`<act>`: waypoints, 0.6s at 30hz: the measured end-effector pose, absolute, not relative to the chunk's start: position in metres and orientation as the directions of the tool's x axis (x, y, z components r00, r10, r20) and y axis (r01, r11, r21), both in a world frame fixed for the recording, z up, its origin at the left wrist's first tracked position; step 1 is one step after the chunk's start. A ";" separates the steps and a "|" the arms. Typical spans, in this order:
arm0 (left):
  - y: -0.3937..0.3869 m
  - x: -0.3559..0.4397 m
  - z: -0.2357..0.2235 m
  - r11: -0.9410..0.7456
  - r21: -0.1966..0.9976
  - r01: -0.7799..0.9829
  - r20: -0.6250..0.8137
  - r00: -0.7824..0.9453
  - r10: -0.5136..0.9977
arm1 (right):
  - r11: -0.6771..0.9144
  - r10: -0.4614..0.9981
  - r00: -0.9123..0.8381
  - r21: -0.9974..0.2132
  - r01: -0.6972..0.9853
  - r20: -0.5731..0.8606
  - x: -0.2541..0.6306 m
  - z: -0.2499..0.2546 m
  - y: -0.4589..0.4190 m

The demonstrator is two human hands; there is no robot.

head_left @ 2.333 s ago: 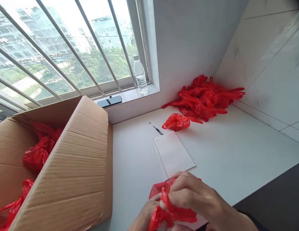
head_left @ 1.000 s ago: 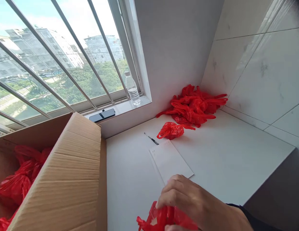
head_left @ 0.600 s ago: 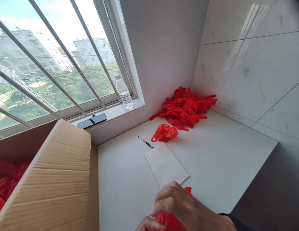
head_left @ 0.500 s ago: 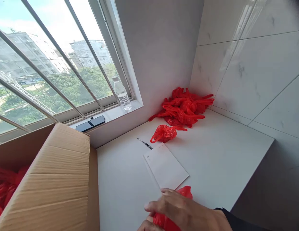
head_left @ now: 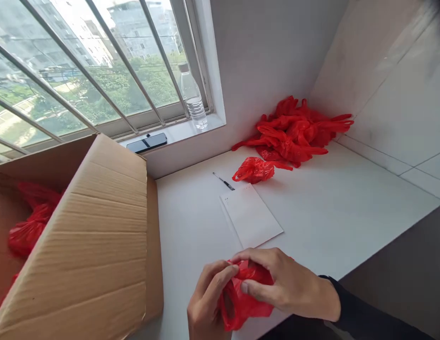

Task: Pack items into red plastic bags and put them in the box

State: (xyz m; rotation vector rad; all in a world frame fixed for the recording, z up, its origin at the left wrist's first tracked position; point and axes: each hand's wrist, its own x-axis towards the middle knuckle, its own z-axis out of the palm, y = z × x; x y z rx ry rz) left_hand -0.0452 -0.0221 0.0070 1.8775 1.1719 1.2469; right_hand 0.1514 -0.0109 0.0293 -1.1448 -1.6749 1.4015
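Fingers (head_left: 223,278) of both bare hands clasp one thin, crinkled red plastic bag (head_left: 253,309).

From my end I see the left hand (head_left: 205,304) gripping its left side and the right hand (head_left: 292,283) pinching it between thumb and fingers; I cannot tell what the bag contains. Just beyond lies a rectangular white paper pad (head_left: 253,215) on the smooth white tabletop (head_left: 191,236), with a slim black-and-clear pen (head_left: 224,182) and a small crumpled red plastic bundle (head_left: 255,170) near its far end. Left of my hands, an open brown corrugated cardboard box (head_left: 106,226) holds red plastic bundles (head_left: 30,231). A loose heap of red plastic bags (head_left: 294,130) fills the far corner; on the sill, an upright clear ribbed plastic bottle (head_left: 194,101) holds clear liquid.
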 end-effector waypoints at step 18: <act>-0.027 -0.039 -0.008 -0.381 0.903 0.199 0.342 0.204 0.917 | -0.246 0.939 -0.285 -0.955 -0.169 -0.191 0.150 0.018 -0.008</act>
